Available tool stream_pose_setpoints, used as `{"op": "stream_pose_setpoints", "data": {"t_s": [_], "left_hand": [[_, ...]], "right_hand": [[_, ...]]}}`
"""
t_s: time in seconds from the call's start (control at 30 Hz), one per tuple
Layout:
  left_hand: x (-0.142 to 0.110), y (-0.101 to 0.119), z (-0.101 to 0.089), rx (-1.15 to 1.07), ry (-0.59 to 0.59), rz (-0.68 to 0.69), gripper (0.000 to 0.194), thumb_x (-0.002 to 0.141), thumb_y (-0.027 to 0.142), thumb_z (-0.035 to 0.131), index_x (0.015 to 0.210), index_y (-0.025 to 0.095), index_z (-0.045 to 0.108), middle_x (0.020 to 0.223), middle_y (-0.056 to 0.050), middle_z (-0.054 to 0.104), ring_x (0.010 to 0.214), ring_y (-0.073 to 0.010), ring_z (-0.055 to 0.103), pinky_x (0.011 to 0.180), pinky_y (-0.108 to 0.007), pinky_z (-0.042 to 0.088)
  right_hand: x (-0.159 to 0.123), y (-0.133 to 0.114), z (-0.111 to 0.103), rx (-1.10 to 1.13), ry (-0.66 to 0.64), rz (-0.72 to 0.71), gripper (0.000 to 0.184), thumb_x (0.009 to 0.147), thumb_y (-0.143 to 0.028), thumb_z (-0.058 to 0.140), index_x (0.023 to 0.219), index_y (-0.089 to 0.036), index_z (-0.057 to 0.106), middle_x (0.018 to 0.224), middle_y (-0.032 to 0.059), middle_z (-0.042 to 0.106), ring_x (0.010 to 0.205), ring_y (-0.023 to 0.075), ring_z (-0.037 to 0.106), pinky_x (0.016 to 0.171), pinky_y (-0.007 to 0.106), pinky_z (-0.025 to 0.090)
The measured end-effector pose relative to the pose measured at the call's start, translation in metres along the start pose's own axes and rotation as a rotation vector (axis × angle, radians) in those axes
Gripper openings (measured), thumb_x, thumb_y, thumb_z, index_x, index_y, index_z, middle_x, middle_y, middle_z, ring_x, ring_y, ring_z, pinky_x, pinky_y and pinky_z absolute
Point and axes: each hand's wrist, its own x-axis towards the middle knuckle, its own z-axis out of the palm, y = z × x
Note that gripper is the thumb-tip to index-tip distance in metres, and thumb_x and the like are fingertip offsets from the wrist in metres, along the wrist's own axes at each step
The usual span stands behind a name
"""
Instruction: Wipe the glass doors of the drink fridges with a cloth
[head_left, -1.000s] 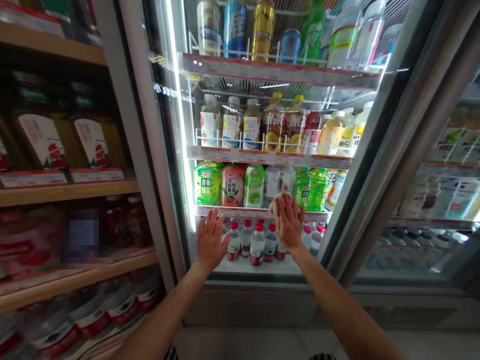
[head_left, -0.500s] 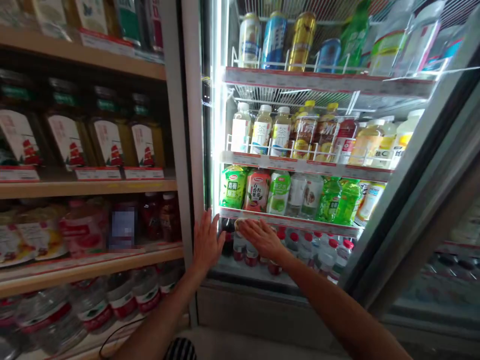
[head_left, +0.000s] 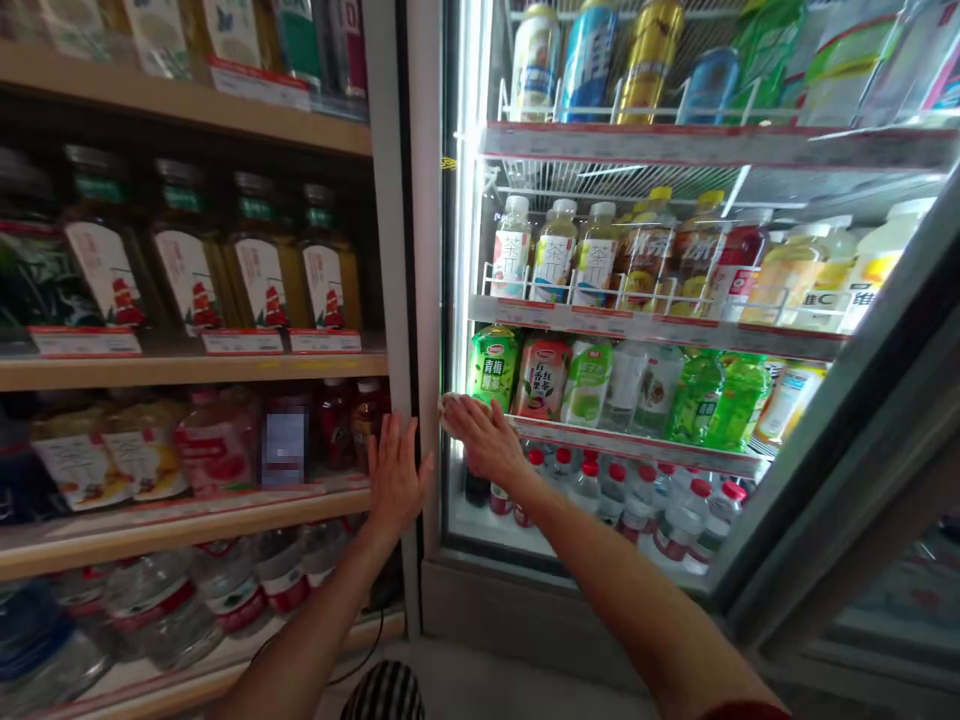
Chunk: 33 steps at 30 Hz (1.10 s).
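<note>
Right hand [head_left: 484, 440] has slid left and up over the fridge glass [head_left: 465, 515] since the last frame, cloth [head_left: 450, 405] along with it; left hand [head_left: 397, 480] also shifted left. Cloth now at the glass's left edge, by the metal frame [head_left: 429, 300], mostly under the right fingers: outstretched, close together, laid over it; can't tell if they grip. Left fingers fairly straight, thumb apart, holding nothing, in front of the shelf post [head_left: 388, 200]; contact unclear. Small bottles [head_left: 367, 415] just beside it, on the wooden shelf. Narrow gap between hands. Glass runs wide rightward to the slanted door edge [head_left: 817, 440].
</note>
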Motion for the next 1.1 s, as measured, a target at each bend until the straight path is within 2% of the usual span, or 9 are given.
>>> {"op": "stream_pose_setpoints", "data": {"t_s": [0.13,0.2,0.33,0.47,0.63,0.73,0.8,0.97,1.1], "left_hand": [[0.002,-0.004,-0.007,0.016,-0.008,0.014,0.057,0.089,0.032,0.042,0.141,0.018,0.026,0.149,-0.016,0.024,0.139,-0.0274,0.019,0.109,-0.054,0.021],[0.004,-0.004,-0.009,0.019,-0.001,0.029,0.058,0.088,0.033,0.042,0.142,0.019,0.025,0.149,-0.015,0.024,0.139,-0.0270,0.019,0.110,-0.054,0.021],[0.012,0.005,-0.007,0.003,0.036,0.051,0.058,0.088,0.032,0.042,0.142,0.019,0.024,0.150,-0.015,0.022,0.139,-0.0271,0.017,0.110,-0.053,0.020],[0.019,0.017,-0.003,-0.022,0.028,0.070,0.058,0.089,0.032,0.042,0.143,0.021,0.022,0.150,-0.014,0.022,0.140,-0.0263,0.017,0.111,-0.052,0.020],[0.028,0.027,-0.002,-0.023,0.048,0.073,0.058,0.089,0.033,0.042,0.142,0.020,0.023,0.150,-0.015,0.023,0.140,-0.0269,0.016,0.110,-0.053,0.020],[0.033,0.032,-0.004,-0.022,0.049,0.093,0.057,0.089,0.033,0.041,0.141,0.018,0.025,0.149,-0.016,0.023,0.140,-0.0279,0.016,0.110,-0.054,0.021],[0.036,0.036,-0.004,-0.027,0.045,0.104,0.057,0.089,0.032,0.041,0.141,0.018,0.025,0.149,-0.016,0.023,0.139,-0.0280,0.017,0.110,-0.054,0.021],[0.042,0.051,-0.002,-0.076,0.035,0.106,0.057,0.089,0.032,0.042,0.141,0.019,0.025,0.150,-0.015,0.021,0.140,-0.0274,0.015,0.111,-0.052,0.018],[0.048,0.068,0.003,-0.109,0.039,0.157,0.058,0.088,0.032,0.044,0.141,0.019,0.025,0.150,-0.014,0.021,0.140,-0.0268,0.015,0.112,-0.052,0.017]], "right_hand": [[-0.002,-0.013,0.005,0.013,-0.006,-0.137,0.051,0.084,-0.014,0.041,0.135,-0.019,0.040,0.143,0.0026,0.040,0.135,0.0175,0.029,0.114,0.041,0.021],[-0.003,-0.011,0.003,0.018,-0.013,-0.146,0.053,0.083,-0.014,0.042,0.136,-0.019,0.038,0.143,0.0031,0.040,0.135,0.0172,0.029,0.113,0.042,0.022],[0.002,0.011,-0.011,-0.007,0.017,0.032,0.058,0.084,-0.014,0.041,0.140,-0.021,0.031,0.148,0.0031,0.031,0.139,0.0217,0.022,0.115,0.051,0.010],[0.005,0.035,-0.033,-0.044,0.058,-0.043,0.053,0.085,-0.014,0.040,0.138,-0.023,0.035,0.145,-0.0006,0.038,0.138,0.0179,0.023,0.116,0.047,-0.003],[0.013,0.055,-0.053,-0.048,0.098,0.205,0.058,0.085,-0.013,0.040,0.141,-0.020,0.029,0.148,0.0048,0.032,0.140,0.0226,0.017,0.114,0.054,0.003],[0.004,0.059,-0.057,-0.033,0.054,0.092,0.057,0.085,-0.012,0.040,0.140,-0.022,0.030,0.146,0.0037,0.037,0.139,0.0205,0.022,0.114,0.051,0.006],[-0.003,0.063,-0.060,-0.050,0.040,0.035,0.055,0.085,-0.011,0.040,0.138,-0.023,0.034,0.144,0.0022,0.040,0.137,0.0187,0.025,0.115,0.049,0.004],[-0.016,0.082,-0.073,-0.140,0.107,0.258,0.052,0.086,-0.016,0.041,0.137,-0.020,0.036,0.146,0.0043,0.035,0.141,0.0219,0.014,0.114,0.052,-0.002],[-0.033,0.097,-0.083,-0.164,0.062,0.097,0.052,0.085,-0.016,0.042,0.137,-0.021,0.038,0.145,0.0014,0.038,0.141,0.0183,0.010,0.115,0.047,-0.004]]}}
